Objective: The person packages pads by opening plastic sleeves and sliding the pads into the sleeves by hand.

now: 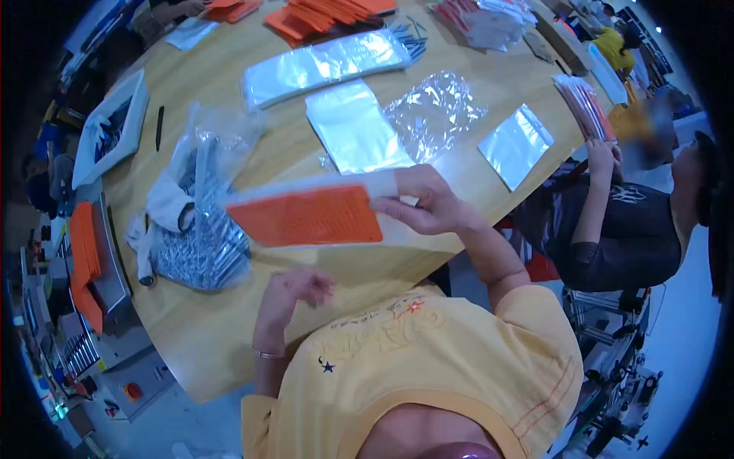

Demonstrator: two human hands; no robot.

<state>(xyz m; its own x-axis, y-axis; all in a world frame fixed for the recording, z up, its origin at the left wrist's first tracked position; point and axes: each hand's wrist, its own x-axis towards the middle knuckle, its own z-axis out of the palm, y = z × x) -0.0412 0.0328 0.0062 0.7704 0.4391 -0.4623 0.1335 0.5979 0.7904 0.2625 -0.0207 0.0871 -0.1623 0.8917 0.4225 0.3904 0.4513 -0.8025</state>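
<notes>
My right hand (428,205) pinches one end of a clear plastic bag (306,188) with a flat orange sheet (310,218) inside, held above the wooden table. Lower and to the left, my left hand (298,291) is raised near the table's front edge, fingers slightly bent and apart, with nothing in them. Motion blurs its fingertips a little. Beyond the bag lies a stack of clear bags (355,126). A large plastic bag of thin grey pieces (202,252) sits left of my hands, with a white glove (170,200) on it.
Across the wooden table (497,84) lie a long stack of clear bags (329,65), crumpled plastic (436,111), another clear bag (516,145) and orange sheets (329,19). A white tray (115,130) stands left. A person in dark clothing (619,222) works at the right.
</notes>
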